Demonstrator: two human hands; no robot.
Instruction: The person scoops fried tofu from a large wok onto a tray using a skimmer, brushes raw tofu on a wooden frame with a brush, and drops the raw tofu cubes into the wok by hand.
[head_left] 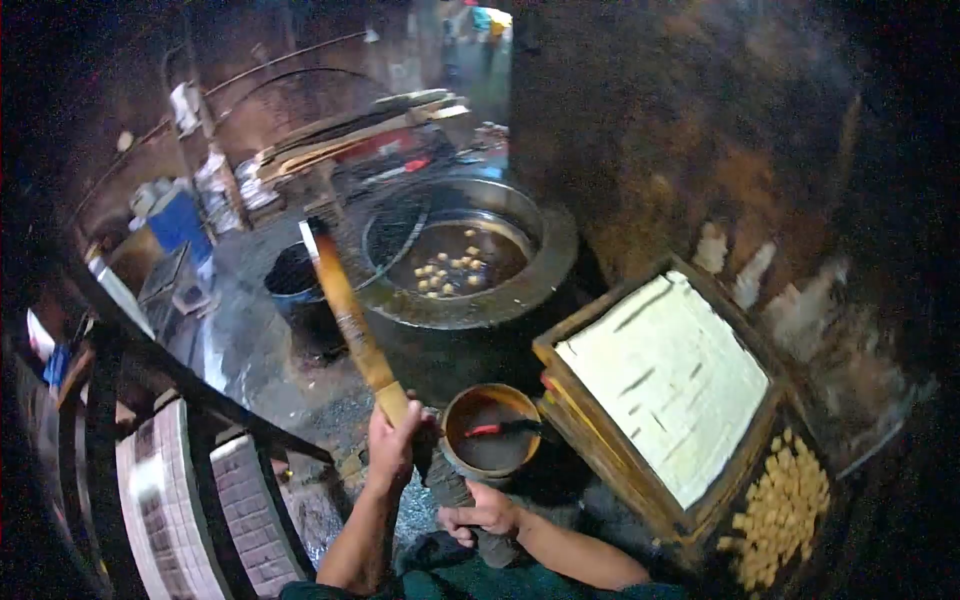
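Observation:
My left hand is closed round the lower end of a long bamboo handle, which slants up and to the left. A wide wire-like mesh shows faintly near the handle's top, over the rim of a large round pan. Several small pale cubes lie in the pan's dark liquid. Close to my body, my right hand has its fingers wrapped round a dark grey cloth-like thing. Just above that hand stands a round bowl with a red and black handled thing across it.
A wooden frame holding a white slab is on the right, with a pile of tan cubes beside it. Racks of scored slabs stand at the lower left. A dark pot sits left of the pan.

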